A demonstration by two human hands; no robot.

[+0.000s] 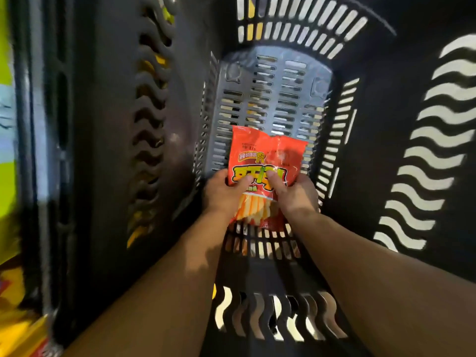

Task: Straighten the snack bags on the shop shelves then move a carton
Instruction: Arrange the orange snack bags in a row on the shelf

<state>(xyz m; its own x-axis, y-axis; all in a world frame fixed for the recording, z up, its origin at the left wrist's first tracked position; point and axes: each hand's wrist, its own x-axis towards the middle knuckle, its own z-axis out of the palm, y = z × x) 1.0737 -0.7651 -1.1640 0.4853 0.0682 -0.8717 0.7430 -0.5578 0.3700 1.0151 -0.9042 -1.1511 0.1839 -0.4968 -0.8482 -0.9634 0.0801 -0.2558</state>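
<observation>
Holding 1 red snack bag low inside a dark basket

Both hands reach down into a deep, dark plastic basket point(108, 124), and between them they grip 1 red snack bag point(265, 155). The left hand point(222, 193) is clamped on the bag's left edge. Its thumb point(244, 180) presses across the yellow lettering on the front, and its other fingers are hidden behind the packet. The right hand point(296, 194) is clamped on the right edge the same way, thumb point(273, 177) on the front and fingers out of sight behind. The 2 thumbs lie close together near the middle of the print.

The bag faces the camera with its lettering upside down. Its sealed red end points to the far side, and pale orange and white sticks show at the near end, between the wrists. The foil is creased and catches a glare just beside the right thumb. The bag sits over the near part of the basket's grey slotted floor point(273, 94). Whether it rests on that floor or is held just above it cannot be told.

Basket walls rise on all 4 sides, with wavy cut-outs in the left, right and near walls and straight slots in the far wall. Light shows white through the right wall's openings. At the far left, outside the basket, blurred yellow and green packaging point(13, 318) is visible.
</observation>
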